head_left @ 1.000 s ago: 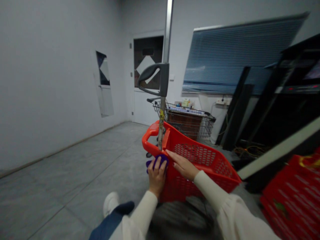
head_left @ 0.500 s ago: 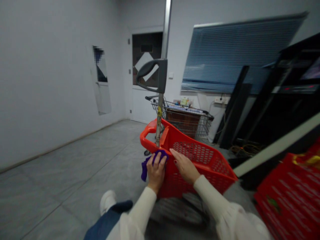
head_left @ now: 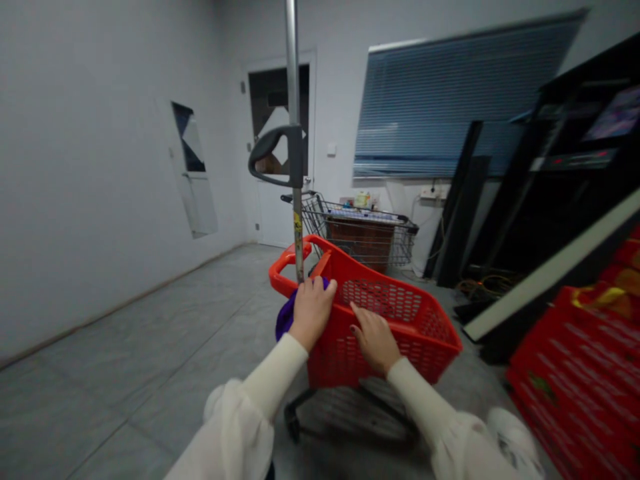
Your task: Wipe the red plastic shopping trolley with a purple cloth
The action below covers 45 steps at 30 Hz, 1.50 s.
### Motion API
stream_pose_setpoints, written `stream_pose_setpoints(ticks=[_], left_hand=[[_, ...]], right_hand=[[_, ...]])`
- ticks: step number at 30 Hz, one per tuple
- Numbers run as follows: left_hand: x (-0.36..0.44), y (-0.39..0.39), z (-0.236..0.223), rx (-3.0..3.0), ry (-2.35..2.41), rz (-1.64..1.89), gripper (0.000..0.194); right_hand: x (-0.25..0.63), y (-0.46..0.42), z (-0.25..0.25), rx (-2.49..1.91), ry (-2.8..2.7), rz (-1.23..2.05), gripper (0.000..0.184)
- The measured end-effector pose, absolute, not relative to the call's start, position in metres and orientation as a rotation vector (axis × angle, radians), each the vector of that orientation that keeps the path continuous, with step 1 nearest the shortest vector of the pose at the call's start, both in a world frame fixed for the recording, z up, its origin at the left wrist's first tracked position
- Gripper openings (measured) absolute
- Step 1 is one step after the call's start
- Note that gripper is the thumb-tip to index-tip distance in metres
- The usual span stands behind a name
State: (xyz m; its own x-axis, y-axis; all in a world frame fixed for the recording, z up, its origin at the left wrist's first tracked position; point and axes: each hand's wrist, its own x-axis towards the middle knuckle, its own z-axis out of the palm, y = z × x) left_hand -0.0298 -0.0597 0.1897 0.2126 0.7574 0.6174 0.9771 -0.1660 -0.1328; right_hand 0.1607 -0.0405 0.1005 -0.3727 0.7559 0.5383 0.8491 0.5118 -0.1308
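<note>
A red plastic shopping cart (head_left: 380,263) with perforated sides stands in front of me. My left hand (head_left: 314,308) presses a purple cloth (head_left: 285,319) over the cart's near rim, close to the red handle (head_left: 280,275); its fingers are curled over the cloth. Along the same rim, farther right, my right hand (head_left: 375,339) rests against the cart's side with fingers stretched and no object in it. A metal pole (head_left: 294,73) with a grey loop grip (head_left: 275,157) rises from the handle end of the cart.
Behind stands a wire shopping cart (head_left: 407,243) beside a brown cabinet (head_left: 363,243). Red printed boxes or bags (head_left: 575,380) are stacked at right, near a leaning pale board (head_left: 555,267). Dark panels (head_left: 463,213) lean under the blinds (head_left: 450,110). A door (head_left: 273,207) is at the back.
My left hand has moved with the purple cloth up over the rim, nearer the pole. My right hand stays at the cart's side. The view has shifted slightly.
</note>
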Motion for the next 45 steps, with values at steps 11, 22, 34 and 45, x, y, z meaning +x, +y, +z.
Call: stream_pose_setpoints(ticks=[11,22,34,45], left_hand=[[-0.024,-0.043,0.209,-2.099,-1.715,-0.447,0.025],[-0.006,-0.039,0.191,-2.324,-1.539,-0.353,0.026],[0.002,-0.042,0.174,-2.388,-1.445,-0.386,0.028],[0.029,-0.041,0.156,-2.338,-1.528,-0.52,0.03]], right_hand=[[0.195,-0.051,0.076,-1.49,-2.048,-0.369,0.051],[0.189,-0.06,0.083,-1.512,-2.07,-0.218,0.051],[0.192,-0.068,0.103,-1.744,-1.95,-0.31,0.042],[0.18,-0.071,0.107,-1.834,-1.87,-0.274,0.033]])
